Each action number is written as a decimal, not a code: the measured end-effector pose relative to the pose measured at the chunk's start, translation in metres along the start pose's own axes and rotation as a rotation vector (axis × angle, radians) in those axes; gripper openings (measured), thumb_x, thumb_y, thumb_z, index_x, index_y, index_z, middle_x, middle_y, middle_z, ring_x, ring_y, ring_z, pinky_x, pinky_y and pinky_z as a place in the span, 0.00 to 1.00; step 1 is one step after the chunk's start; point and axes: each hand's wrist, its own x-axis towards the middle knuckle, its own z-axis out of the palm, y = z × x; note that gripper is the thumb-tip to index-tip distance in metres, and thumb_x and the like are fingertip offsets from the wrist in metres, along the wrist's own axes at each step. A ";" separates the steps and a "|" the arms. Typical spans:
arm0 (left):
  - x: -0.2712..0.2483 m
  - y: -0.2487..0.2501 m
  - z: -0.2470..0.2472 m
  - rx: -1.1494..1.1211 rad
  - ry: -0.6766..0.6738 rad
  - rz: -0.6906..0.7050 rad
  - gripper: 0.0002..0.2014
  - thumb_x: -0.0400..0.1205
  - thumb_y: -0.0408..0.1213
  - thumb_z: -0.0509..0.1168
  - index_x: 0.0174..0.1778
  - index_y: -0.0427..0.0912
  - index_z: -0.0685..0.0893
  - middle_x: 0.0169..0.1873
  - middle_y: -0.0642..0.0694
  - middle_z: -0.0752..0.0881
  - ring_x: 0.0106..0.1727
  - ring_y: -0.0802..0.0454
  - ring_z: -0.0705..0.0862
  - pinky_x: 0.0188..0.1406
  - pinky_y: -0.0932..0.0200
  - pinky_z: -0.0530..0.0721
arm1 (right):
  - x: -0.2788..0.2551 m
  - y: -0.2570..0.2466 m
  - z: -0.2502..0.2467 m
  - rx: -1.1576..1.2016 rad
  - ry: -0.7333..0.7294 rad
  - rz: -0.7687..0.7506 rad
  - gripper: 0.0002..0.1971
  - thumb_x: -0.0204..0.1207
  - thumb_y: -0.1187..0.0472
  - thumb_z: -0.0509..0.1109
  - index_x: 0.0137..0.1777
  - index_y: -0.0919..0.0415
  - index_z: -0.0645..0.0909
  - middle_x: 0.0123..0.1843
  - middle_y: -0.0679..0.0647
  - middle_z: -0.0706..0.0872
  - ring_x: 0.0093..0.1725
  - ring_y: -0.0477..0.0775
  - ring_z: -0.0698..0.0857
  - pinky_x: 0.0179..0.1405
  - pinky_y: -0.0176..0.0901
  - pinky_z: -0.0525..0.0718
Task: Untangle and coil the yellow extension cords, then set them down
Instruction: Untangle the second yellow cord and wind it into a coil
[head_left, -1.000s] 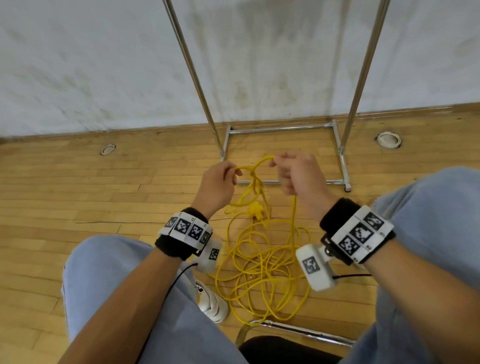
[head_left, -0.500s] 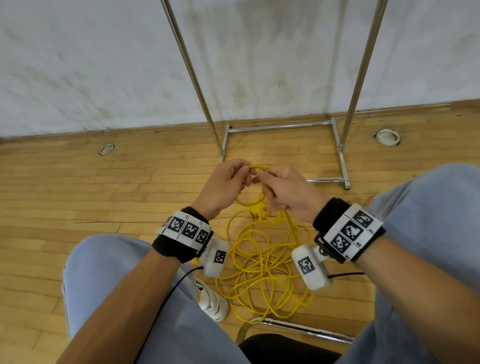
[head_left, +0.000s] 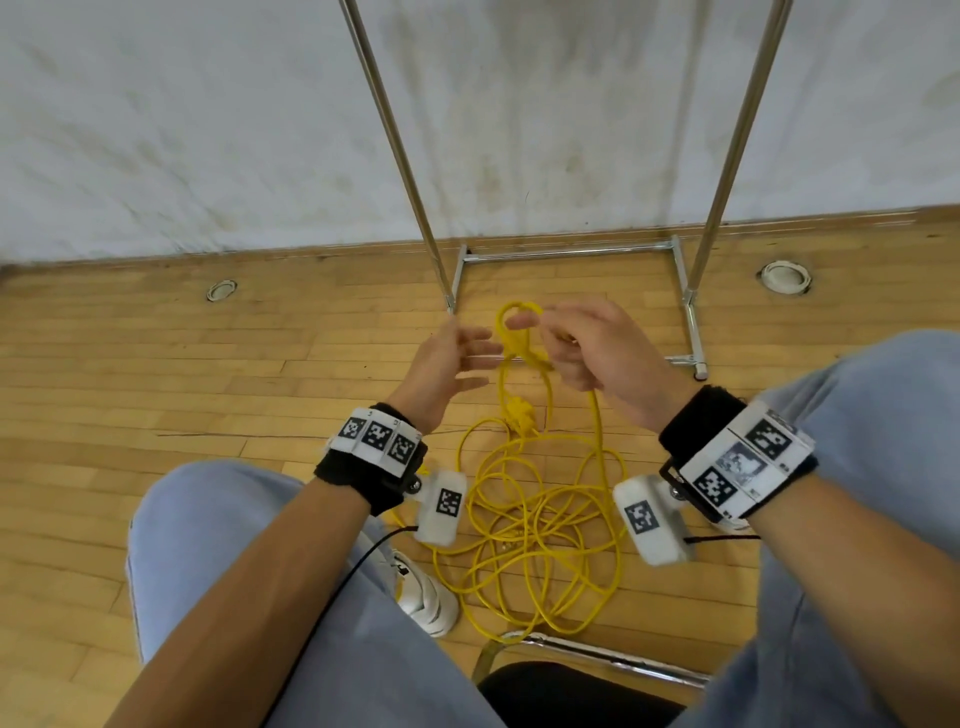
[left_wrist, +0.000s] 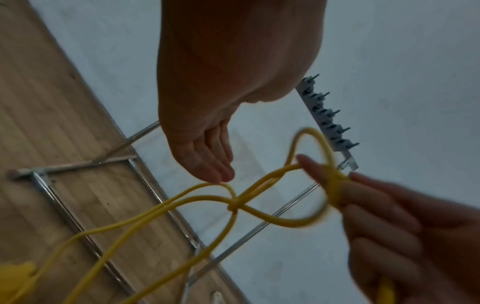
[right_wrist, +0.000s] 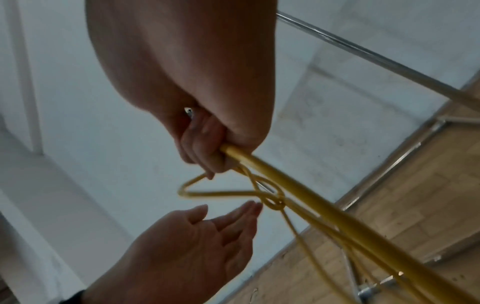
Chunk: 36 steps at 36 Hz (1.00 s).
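the wooden floor (head_left: 156, 395) fills most of what i see from the head camera, with the grey wall (head_left: 208, 130) behind it. a chrome rack (head_left: 566, 253) stands at the wall, its two poles rising out of view and its base frame flat on the boards. my knees in light jeans (head_left: 872, 415) sit to either side, a white shoe (head_left: 426, 603) near the left one.

between my feet lies the bulk of the yellow extension cords (head_left: 535, 525) — loose overlapping loops on the floor, with a yellow plug (head_left: 519, 413) hanging just above them. several strands rise from the pile to a knot (head_left: 519, 345) held up in front of me.

my right hand (head_left: 597, 353) grips the cord: fingers curled round a strand, and a loop wrapped over one finger in the left wrist view. my left hand (head_left: 447, 358) is spread — fingers straight and close together, holding nothing, fingertips (right_wrist: 253, 206) just beside the knot.
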 end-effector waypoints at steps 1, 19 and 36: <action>0.002 -0.005 0.002 0.151 0.012 0.023 0.17 0.92 0.45 0.56 0.65 0.39 0.84 0.54 0.45 0.91 0.55 0.48 0.88 0.48 0.55 0.85 | 0.000 -0.002 0.000 0.008 0.010 -0.037 0.17 0.93 0.58 0.59 0.55 0.61 0.90 0.28 0.52 0.61 0.25 0.51 0.57 0.23 0.43 0.56; 0.024 0.008 -0.043 0.471 0.458 0.465 0.19 0.92 0.36 0.55 0.41 0.40 0.87 0.39 0.47 0.90 0.42 0.50 0.89 0.49 0.48 0.88 | 0.006 -0.009 -0.006 0.027 -0.190 0.043 0.13 0.92 0.64 0.57 0.62 0.75 0.77 0.27 0.59 0.76 0.21 0.53 0.62 0.20 0.42 0.55; 0.020 0.009 -0.024 1.088 -0.022 0.258 0.18 0.87 0.44 0.68 0.69 0.37 0.82 0.65 0.40 0.84 0.59 0.43 0.87 0.53 0.53 0.85 | 0.009 0.021 0.001 0.028 0.072 0.345 0.22 0.88 0.51 0.69 0.68 0.72 0.84 0.22 0.45 0.63 0.19 0.44 0.58 0.14 0.35 0.57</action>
